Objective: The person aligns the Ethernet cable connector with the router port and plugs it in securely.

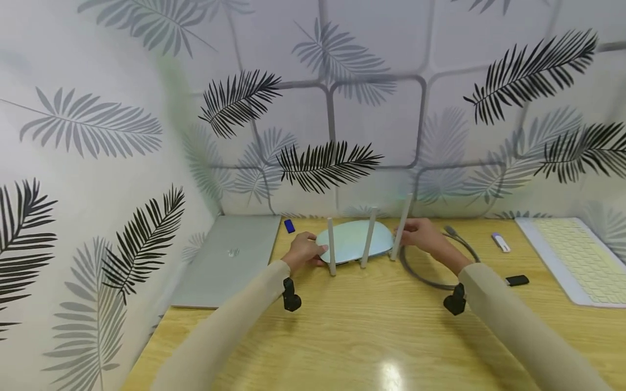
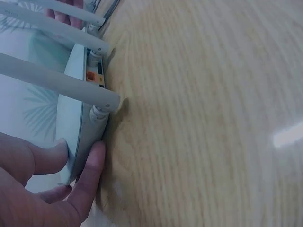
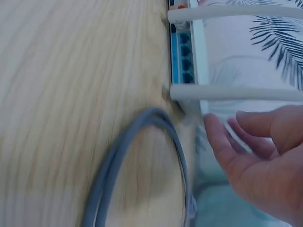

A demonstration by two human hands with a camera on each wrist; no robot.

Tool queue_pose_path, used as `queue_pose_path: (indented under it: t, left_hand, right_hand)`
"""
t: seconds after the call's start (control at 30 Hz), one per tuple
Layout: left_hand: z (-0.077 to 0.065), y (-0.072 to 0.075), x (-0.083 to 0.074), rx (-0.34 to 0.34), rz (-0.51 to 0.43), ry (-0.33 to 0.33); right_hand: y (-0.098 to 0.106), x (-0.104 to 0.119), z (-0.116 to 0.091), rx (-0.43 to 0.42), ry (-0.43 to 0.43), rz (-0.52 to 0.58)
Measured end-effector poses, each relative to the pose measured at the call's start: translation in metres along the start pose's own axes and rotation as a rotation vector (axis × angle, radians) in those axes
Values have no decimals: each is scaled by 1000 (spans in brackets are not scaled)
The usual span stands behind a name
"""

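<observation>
A pale, oval Wi-Fi router [image 1: 348, 239] with three upright antennas [image 1: 369, 237] sits near the back of the wooden table. My left hand [image 1: 304, 251] grips its left end; the left wrist view shows the thumb on the upper face and fingers at the underside. At the other end is my right hand [image 1: 421, 234], beside the outermost antenna. In the right wrist view, its fingertips are close to the router's edge [image 3: 202, 61], with the thumb apart; contact is hard to tell. Ports [image 3: 186, 56] line the side facing me. A coiled grey cable [image 3: 111, 165] lies below that hand.
Left of the router lie a closed silver laptop [image 1: 227, 260] and a small blue object [image 1: 289, 226]. On the right are a white and purple USB stick [image 1: 501, 243], a black stick-shaped piece [image 1: 517, 280] and a white keyboard [image 1: 582, 255]. A leaf-patterned covering [image 1: 371, 125] rises behind the table.
</observation>
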State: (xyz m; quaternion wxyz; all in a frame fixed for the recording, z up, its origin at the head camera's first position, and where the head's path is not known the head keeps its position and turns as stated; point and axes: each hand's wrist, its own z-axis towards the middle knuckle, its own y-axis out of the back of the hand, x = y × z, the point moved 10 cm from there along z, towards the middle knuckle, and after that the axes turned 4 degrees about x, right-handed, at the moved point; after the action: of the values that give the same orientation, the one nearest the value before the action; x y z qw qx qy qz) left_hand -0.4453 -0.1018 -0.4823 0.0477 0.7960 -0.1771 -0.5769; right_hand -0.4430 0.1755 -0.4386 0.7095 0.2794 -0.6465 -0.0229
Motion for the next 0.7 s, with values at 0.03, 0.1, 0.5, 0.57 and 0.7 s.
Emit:
queue_pose_path:
  t: [0.03, 0.1, 0.5, 0.57, 0.7]
  left_hand:
    - [1, 0, -1, 1, 20, 1]
    - [3, 1, -3, 6, 45, 3]
    - [6, 5, -4, 41, 80, -22]
    - [6, 2, -5, 55, 72, -38]
    - [5, -1, -8, 79, 59, -64]
  right_hand:
    - [0, -2, 3, -20, -26, -34]
    - [0, -5, 10, -59, -62, -112]
    - [4, -15, 16, -143, -64, -148]
    - [25, -9, 7, -215, -45, -218]
    - [74, -7, -16, -346, -49, -416]
